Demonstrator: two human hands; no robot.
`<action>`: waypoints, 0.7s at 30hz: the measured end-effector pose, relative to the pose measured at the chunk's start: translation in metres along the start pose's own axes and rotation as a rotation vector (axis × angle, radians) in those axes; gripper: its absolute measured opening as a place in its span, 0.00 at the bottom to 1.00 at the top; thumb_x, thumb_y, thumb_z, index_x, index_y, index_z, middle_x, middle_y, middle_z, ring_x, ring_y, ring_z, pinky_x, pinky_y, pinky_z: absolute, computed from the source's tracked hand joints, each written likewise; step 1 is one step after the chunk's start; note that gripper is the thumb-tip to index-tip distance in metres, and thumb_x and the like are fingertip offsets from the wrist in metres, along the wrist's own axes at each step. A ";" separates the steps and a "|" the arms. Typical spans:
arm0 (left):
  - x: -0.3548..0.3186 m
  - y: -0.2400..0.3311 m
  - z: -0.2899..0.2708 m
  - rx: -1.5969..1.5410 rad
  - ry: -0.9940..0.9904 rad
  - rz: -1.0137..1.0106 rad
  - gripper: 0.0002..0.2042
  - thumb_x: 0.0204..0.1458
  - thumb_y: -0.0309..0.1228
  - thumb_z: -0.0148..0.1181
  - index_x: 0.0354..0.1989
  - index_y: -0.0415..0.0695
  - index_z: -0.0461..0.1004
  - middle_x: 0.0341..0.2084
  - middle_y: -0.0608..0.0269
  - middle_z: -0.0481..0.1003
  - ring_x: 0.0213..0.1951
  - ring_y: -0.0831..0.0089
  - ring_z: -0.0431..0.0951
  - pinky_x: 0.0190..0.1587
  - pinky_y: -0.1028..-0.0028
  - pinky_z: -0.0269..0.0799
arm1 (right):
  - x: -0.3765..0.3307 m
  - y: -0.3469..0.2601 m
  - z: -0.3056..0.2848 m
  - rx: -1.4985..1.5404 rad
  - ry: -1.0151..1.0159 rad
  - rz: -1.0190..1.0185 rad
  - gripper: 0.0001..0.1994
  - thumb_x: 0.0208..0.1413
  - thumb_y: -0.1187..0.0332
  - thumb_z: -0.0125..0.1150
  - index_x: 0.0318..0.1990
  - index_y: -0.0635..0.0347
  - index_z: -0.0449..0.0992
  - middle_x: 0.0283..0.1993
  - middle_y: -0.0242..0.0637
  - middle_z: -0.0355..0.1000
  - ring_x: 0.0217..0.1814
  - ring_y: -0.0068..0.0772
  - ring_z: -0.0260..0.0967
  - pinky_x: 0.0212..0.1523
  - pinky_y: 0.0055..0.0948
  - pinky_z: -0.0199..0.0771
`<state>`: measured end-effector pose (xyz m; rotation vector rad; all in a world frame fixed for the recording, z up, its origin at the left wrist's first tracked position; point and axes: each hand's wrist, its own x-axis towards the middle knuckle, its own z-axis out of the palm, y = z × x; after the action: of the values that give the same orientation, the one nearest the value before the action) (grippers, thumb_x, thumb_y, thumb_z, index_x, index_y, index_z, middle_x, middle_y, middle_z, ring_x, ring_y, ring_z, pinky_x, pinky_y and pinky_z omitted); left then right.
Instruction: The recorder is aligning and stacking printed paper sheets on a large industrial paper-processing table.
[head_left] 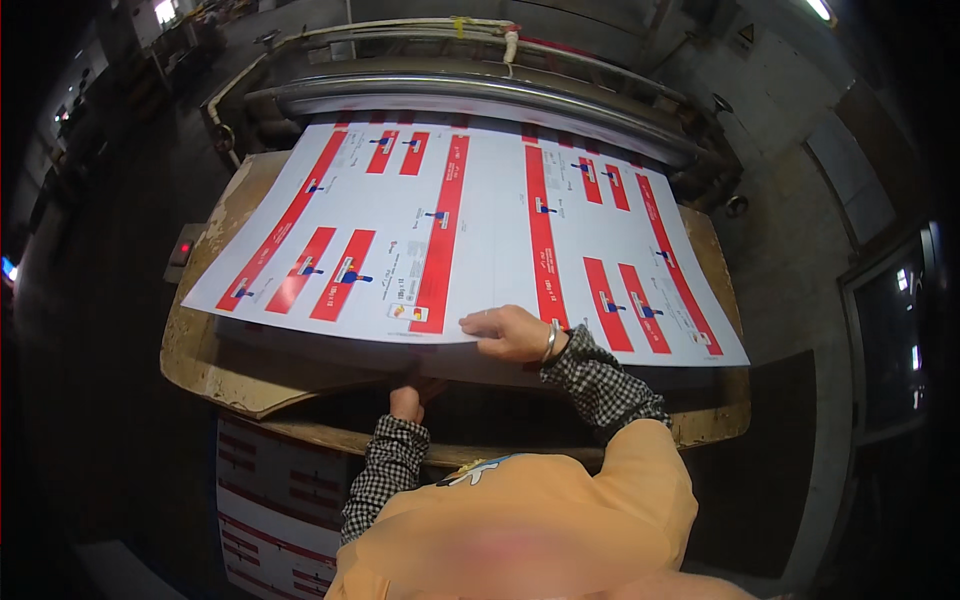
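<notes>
A large white printed sheet (470, 215) with red bands and small blue marks lies spread over a worn wooden board (215, 350). My right hand (510, 332), a metal bangle at its wrist, lies on the sheet's near edge with fingers on top, gripping that edge. My left hand (407, 400) reaches under the same edge, a little to the left and lower. Its fingers are hidden beneath the paper. Both sleeves are black-and-white checked under an orange vest.
A long metal roller (480, 95) of a big machine runs across the back, right behind the sheet. A small box with a lit red button (183, 248) sits at the board's left. More printed sheets (270, 500) are stacked below left. A concrete wall and a window (890, 330) stand right.
</notes>
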<state>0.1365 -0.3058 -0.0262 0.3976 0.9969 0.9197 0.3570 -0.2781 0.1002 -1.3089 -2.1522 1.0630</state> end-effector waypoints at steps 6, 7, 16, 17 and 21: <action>0.003 -0.004 -0.011 -0.005 -0.093 0.037 0.17 0.51 0.26 0.36 0.48 0.28 0.59 0.44 0.42 0.67 0.45 0.53 0.71 0.46 0.53 0.70 | -0.010 0.031 0.047 -0.084 -0.079 -0.002 0.18 0.40 0.68 0.55 0.42 0.65 0.72 0.50 0.49 0.66 0.53 0.45 0.63 0.53 0.32 0.63; 0.006 -0.007 -0.017 0.071 -0.053 0.028 0.17 0.51 0.26 0.36 0.48 0.28 0.59 0.44 0.42 0.67 0.45 0.52 0.71 0.45 0.53 0.70 | -0.007 0.033 0.047 -0.085 -0.082 -0.012 0.18 0.40 0.68 0.55 0.42 0.65 0.72 0.50 0.49 0.66 0.53 0.45 0.63 0.53 0.32 0.63; -0.002 0.003 0.003 -0.013 -0.042 -0.010 0.10 0.51 0.33 0.51 0.26 0.38 0.65 0.20 0.59 0.70 0.24 0.66 0.76 0.36 0.61 0.76 | 0.051 0.101 0.036 -0.166 0.249 0.158 0.22 0.39 0.56 0.58 0.40 0.63 0.72 0.51 0.48 0.64 0.55 0.50 0.58 0.55 0.34 0.59; -0.001 0.002 0.002 -0.015 -0.044 0.008 0.10 0.51 0.33 0.51 0.26 0.38 0.65 0.20 0.59 0.70 0.24 0.66 0.76 0.36 0.61 0.76 | 0.051 0.104 0.043 -0.309 0.174 0.114 0.28 0.38 0.53 0.60 0.45 0.62 0.69 0.54 0.49 0.61 0.57 0.52 0.54 0.56 0.37 0.56; 0.000 0.000 -0.009 -0.073 -0.078 -0.009 0.09 0.50 0.31 0.52 0.26 0.37 0.66 0.20 0.60 0.70 0.25 0.67 0.76 0.37 0.62 0.75 | 0.016 0.030 0.073 -0.743 -0.142 0.083 0.46 0.33 0.51 0.67 0.59 0.60 0.51 0.61 0.55 0.47 0.64 0.55 0.42 0.58 0.51 0.49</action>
<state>0.1287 -0.3066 -0.0309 0.3652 0.8907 0.9231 0.3175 -0.2851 0.0307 -1.6675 -2.7566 0.3722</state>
